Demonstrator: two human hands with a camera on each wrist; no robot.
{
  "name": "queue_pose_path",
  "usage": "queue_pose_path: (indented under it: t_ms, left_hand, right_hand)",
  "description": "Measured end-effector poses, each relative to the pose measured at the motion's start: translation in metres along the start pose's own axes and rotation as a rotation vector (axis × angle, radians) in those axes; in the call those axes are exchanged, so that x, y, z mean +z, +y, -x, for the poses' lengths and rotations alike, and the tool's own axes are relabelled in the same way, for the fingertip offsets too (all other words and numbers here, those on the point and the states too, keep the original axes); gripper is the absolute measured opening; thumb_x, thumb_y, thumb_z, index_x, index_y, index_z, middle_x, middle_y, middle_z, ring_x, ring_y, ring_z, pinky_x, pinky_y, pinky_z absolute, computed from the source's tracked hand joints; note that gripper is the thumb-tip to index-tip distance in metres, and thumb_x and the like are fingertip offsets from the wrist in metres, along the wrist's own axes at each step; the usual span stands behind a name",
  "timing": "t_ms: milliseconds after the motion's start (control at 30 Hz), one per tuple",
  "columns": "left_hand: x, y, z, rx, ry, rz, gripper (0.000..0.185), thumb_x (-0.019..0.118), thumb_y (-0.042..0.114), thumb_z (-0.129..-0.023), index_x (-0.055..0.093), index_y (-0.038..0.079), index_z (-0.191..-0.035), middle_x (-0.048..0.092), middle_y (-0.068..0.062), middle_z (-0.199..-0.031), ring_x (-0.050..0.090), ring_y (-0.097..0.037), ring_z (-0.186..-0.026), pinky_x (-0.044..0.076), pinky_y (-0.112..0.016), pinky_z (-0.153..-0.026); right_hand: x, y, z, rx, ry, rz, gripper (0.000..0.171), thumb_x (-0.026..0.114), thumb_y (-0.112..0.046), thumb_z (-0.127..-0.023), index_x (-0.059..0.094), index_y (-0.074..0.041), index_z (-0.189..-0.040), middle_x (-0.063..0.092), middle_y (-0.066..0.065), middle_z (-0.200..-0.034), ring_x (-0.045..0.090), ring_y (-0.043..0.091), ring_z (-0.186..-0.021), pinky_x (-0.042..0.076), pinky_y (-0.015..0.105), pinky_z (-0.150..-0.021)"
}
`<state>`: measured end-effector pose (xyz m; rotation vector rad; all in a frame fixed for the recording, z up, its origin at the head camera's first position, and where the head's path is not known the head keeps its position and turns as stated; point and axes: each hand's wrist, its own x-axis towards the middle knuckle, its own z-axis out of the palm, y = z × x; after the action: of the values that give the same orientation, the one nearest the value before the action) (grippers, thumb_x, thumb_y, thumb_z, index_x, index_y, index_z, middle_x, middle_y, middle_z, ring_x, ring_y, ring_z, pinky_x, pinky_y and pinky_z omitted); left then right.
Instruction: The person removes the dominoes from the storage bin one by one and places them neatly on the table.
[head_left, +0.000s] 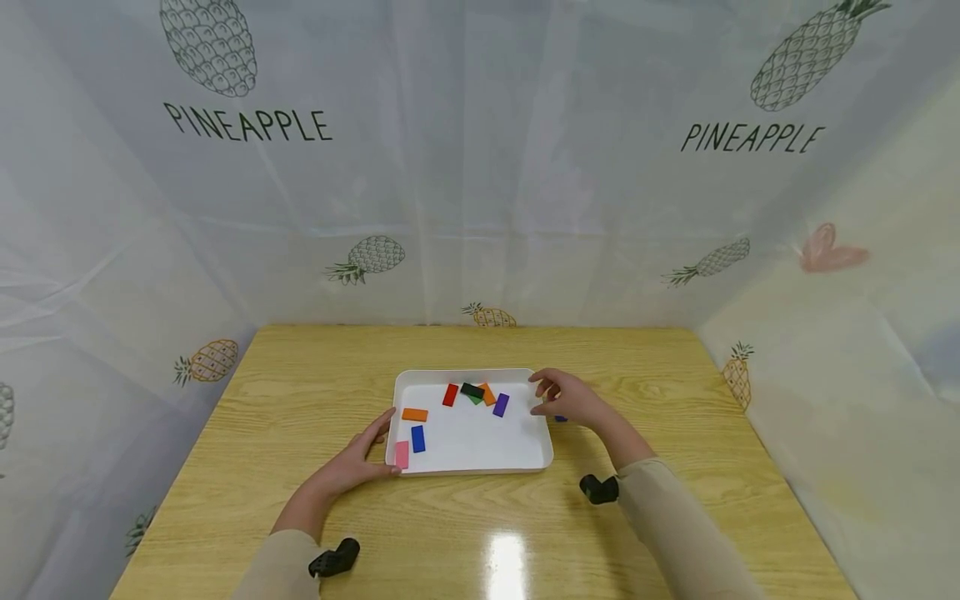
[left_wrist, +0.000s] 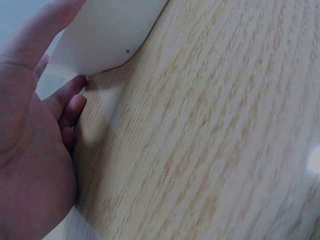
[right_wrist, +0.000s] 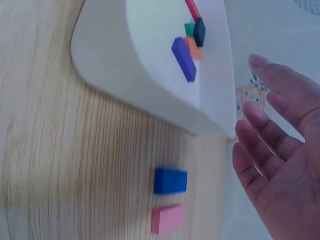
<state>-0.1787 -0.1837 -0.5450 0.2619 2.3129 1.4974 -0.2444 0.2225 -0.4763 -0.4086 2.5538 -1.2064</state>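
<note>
A white tray (head_left: 480,433) lies on the wooden table. Inside it are flat coloured blocks: a red block (head_left: 450,395), a black block (head_left: 471,390) overlapping green and orange ones, a purple block (head_left: 501,405), an orange block (head_left: 415,414), a blue block (head_left: 418,438) and a pink block (head_left: 402,454). At the tray's left end my left hand (head_left: 352,463) rests against the wall, thumb and fingers spread. My right hand (head_left: 573,400) is at the right rim with loosely bent fingers, holding nothing. Beneath it, outside the tray, lie another blue block (right_wrist: 171,181) and pink block (right_wrist: 168,218).
The wooden table (head_left: 637,533) extends around the tray on every side. A pale curtain (head_left: 480,167) printed with pineapples hangs behind the table and along both sides. Each wrist carries a small black device (head_left: 334,558).
</note>
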Motion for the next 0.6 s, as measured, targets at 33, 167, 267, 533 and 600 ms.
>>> queue_pose_path:
  t_ms: [33, 167, 267, 533, 600]
  left_hand:
    - [0.0, 0.0, 0.0, 0.0, 0.0, 0.004, 0.102, 0.084, 0.021, -0.077, 0.022, 0.025, -0.157, 0.029, -0.015, -0.155, 0.031, -0.036, -0.135, 0.019, -0.065, -0.107]
    - [-0.002, 0.0, 0.001, 0.003, 0.0, 0.012, 0.102, 0.085, 0.021, -0.076, 0.022, 0.025, -0.156, 0.028, -0.015, -0.155, 0.031, -0.036, -0.135, 0.019, -0.065, -0.107]
    - [-0.003, -0.002, 0.0, -0.003, 0.001, 0.014, 0.102, 0.085, 0.021, -0.076, 0.022, 0.026, -0.156, 0.029, -0.015, -0.155, 0.031, -0.036, -0.135, 0.017, -0.066, -0.107]
    - [-0.003, -0.002, 0.0, -0.008, 0.0, 0.029, 0.103, 0.086, 0.021, -0.075, 0.023, 0.027, -0.156, 0.03, -0.014, -0.155, 0.031, -0.034, -0.135, 0.016, -0.066, -0.108]
    - [-0.002, -0.003, 0.0, -0.002, 0.001, 0.029, 0.102, 0.086, 0.02, -0.075, 0.024, 0.027, -0.156, 0.031, -0.015, -0.154, 0.032, -0.035, -0.135, 0.017, -0.066, -0.107]
  right_hand:
    - [0.002, -0.002, -0.002, -0.004, -0.006, 0.003, 0.053, 0.078, -0.007, -0.083, 0.055, 0.002, -0.13, 0.059, 0.019, -0.105, 0.053, 0.023, -0.084, 0.048, 0.034, -0.065]
    - [0.012, -0.008, -0.012, -0.008, -0.019, 0.017, 0.053, 0.079, -0.008, -0.082, 0.056, 0.001, -0.129, 0.06, 0.015, -0.105, 0.055, 0.022, -0.087, 0.049, 0.034, -0.071]
    - [0.019, -0.009, -0.018, 0.005, -0.029, 0.026, 0.053, 0.081, -0.01, -0.08, 0.058, -0.002, -0.128, 0.06, 0.01, -0.103, 0.055, 0.022, -0.087, 0.049, 0.034, -0.073]
    - [0.034, -0.006, -0.03, 0.059, -0.047, 0.036, 0.052, 0.083, -0.011, -0.078, 0.06, -0.006, -0.124, 0.058, 0.006, -0.105, 0.054, 0.021, -0.088, 0.05, 0.034, -0.076]
    - [0.036, -0.006, -0.032, 0.054, -0.042, 0.037, 0.052, 0.083, -0.01, -0.078, 0.06, -0.005, -0.124, 0.058, 0.007, -0.106, 0.054, 0.021, -0.089, 0.05, 0.034, -0.078]
